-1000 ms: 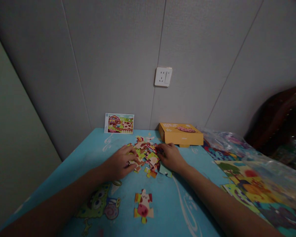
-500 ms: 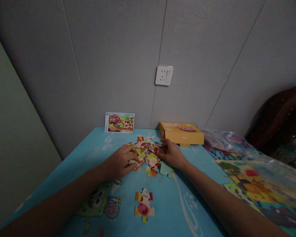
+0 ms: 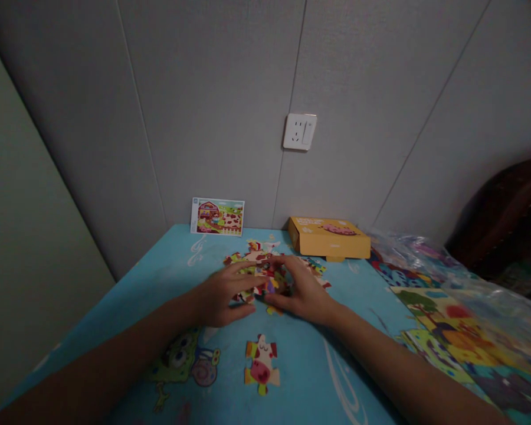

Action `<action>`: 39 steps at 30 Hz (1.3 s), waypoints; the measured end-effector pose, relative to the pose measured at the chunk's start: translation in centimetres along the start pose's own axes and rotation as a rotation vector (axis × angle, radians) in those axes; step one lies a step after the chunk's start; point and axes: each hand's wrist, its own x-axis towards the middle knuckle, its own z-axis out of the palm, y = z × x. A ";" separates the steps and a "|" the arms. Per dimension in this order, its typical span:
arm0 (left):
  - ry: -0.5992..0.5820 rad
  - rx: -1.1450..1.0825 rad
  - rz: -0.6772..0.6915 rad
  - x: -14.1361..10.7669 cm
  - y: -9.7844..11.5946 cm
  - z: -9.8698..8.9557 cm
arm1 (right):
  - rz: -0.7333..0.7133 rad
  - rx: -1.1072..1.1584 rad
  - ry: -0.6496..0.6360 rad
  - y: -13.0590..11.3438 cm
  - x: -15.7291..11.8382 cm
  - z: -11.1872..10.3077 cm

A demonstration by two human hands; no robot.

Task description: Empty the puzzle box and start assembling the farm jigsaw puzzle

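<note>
A heap of colourful jigsaw puzzle pieces [image 3: 271, 284] lies on the blue tablecloth, partly hidden by both hands. My left hand [image 3: 223, 295] is over the heap's left side, its fingers stretched out and apart, thumb pointing right. From the right, my right hand [image 3: 304, 293] curves over the pieces with thumb and fingers spread. I see no piece clearly gripped in either hand. Nearer to me, a small joined section with a cow's face [image 3: 262, 365] lies flat, apart from the heap.
A farm picture card [image 3: 218, 216] leans against the grey wall behind the table. Right of it sits a yellow box [image 3: 331, 239]. Picture sheets [image 3: 446, 324] and clear plastic wrapping [image 3: 504, 319] cover the right side. A socket [image 3: 300, 131] is on the wall.
My right hand has moved left and my left hand slightly right, so they are closer together over the heap. The left fingers have straightened. More pieces show right of the right hand.
</note>
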 end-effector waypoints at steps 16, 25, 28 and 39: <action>0.007 0.212 -0.459 0.1 -1.8 0.9 | 0.216 -0.354 -0.144 3.1 0.3 0.5; -0.002 0.241 -0.468 -0.4 -2.6 1.7 | 0.192 -0.302 -0.141 2.9 0.4 0.6; 0.006 0.219 -0.451 -0.5 -2.7 1.8 | 0.183 -0.302 -0.131 2.9 0.5 0.6; 0.019 0.156 -0.420 -0.2 -2.4 1.5 | 0.164 -0.262 -0.066 2.9 1.2 0.7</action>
